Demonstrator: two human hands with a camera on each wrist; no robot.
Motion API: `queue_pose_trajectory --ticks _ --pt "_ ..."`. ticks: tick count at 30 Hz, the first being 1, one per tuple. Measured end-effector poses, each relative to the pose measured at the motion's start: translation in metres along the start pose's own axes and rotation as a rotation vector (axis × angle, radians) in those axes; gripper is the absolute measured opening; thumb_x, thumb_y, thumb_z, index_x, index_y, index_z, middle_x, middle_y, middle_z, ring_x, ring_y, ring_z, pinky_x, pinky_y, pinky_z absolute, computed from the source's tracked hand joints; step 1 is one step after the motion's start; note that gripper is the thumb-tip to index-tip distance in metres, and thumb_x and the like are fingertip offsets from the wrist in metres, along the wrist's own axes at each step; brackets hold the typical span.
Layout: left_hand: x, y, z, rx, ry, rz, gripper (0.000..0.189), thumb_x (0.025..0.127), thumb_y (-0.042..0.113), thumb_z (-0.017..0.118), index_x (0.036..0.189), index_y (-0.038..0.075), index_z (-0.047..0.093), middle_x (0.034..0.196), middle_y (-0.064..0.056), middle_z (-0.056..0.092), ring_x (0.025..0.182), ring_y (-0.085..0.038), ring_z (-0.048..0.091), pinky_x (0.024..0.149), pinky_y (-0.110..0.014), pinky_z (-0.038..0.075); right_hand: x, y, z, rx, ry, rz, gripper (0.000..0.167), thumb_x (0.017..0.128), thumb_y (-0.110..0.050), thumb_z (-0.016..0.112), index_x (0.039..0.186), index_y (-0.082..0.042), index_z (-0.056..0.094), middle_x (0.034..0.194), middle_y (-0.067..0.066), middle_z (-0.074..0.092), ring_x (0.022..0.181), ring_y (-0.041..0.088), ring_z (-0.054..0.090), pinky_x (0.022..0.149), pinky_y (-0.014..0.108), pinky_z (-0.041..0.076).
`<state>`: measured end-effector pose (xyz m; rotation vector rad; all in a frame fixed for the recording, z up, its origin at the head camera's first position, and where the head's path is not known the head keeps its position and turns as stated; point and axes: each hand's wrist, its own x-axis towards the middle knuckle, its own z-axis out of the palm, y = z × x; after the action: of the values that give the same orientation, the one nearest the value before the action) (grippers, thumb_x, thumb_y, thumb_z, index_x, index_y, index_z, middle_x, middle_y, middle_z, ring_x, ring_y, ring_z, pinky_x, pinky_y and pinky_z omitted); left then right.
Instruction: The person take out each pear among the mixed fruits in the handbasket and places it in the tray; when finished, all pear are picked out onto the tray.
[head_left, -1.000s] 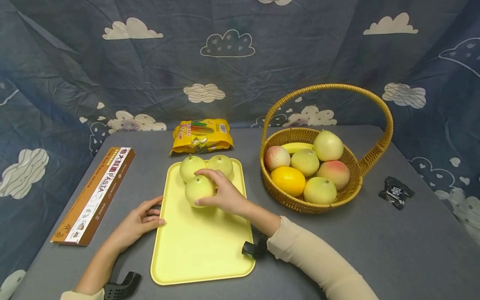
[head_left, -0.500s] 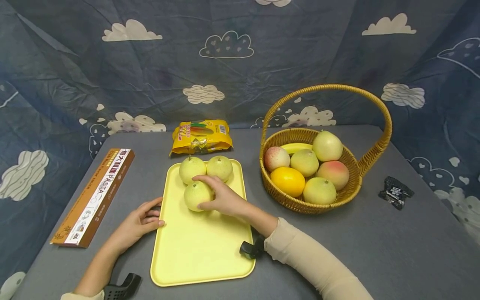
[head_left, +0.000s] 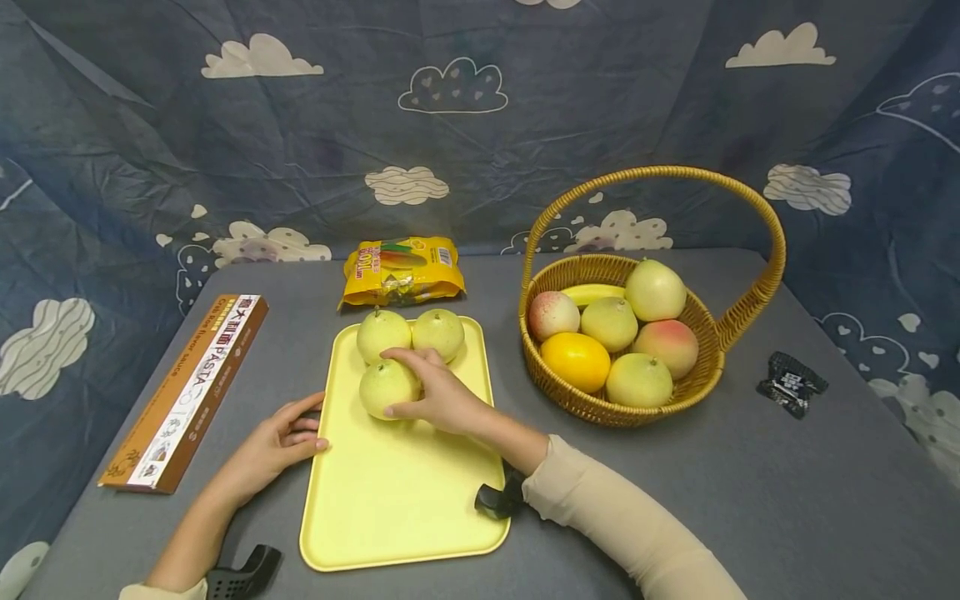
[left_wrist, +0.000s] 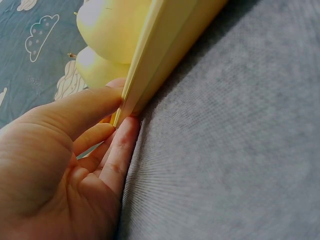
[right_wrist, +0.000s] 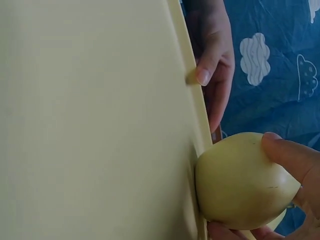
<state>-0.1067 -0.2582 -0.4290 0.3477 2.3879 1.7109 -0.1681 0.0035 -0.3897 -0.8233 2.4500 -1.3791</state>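
My right hand (head_left: pixel 442 396) holds a round pale green pear (head_left: pixel 386 390) over the upper part of the yellow tray (head_left: pixel 405 508), thumb and fingers on its sides. In the right wrist view the same pear (right_wrist: pixel 245 182) sits right by the tray's rim. Just behind it on the tray stand two more pears, one left (head_left: pixel 384 335) and one right (head_left: pixel 438 333), the right one partly covered by my fingers. At the tray's left edge, my left hand (head_left: pixel 276 446) grips the rim. In the left wrist view its thumb lies over the rim (left_wrist: pixel 127 100), its fingers outside.
A wicker basket (head_left: pixel 600 408) with a tall handle and several fruits stands at the right. A yellow snack bag (head_left: pixel 405 273) lies behind the tray. The long pasta box (head_left: pixel 187 392) is at the left, a crumpled black wrapper (head_left: pixel 792 384) at far right.
My right hand has shifted slightly left with the pear, after a small move toward me. My left hand has stayed at the tray's edge.
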Motion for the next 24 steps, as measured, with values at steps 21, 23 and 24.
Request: queue_pose_trajectory --ticks 21,23,24 --pt "0.000 0.001 -0.001 -0.001 -0.013 0.004 0.068 0.082 0.008 0.066 0.138 -0.002 0.030 0.124 -0.022 0.036 0.093 -0.006 0.053 0.077 -0.020 0.048 -0.068 -0.009 -0.090 -0.043 0.259 -0.402 0.054 0.081 -0.005 0.067 0.129 -0.001 0.042 0.127 0.012 0.046 0.117 0.020 0.042 0.097 0.034 0.036" --pt "0.000 0.001 -0.001 -0.002 -0.014 0.005 0.068 0.082 0.008 0.066 0.138 -0.002 0.030 0.124 -0.022 0.036 0.093 -0.007 0.053 0.077 -0.020 0.048 -0.077 -0.007 -0.104 -0.063 0.333 -0.420 0.055 0.077 0.001 0.068 0.127 -0.001 0.044 0.125 0.013 0.047 0.114 0.022 0.044 0.097 0.034 0.036" --pt "0.000 0.001 -0.001 -0.003 -0.013 0.006 0.068 0.082 0.008 0.066 0.138 -0.003 0.030 0.124 -0.023 0.036 0.093 -0.007 0.053 0.077 -0.020 0.048 -0.081 -0.008 -0.111 -0.077 0.371 -0.422 0.056 0.076 0.004 0.068 0.126 0.000 0.045 0.124 0.013 0.048 0.113 0.023 0.044 0.096 0.035 0.036"
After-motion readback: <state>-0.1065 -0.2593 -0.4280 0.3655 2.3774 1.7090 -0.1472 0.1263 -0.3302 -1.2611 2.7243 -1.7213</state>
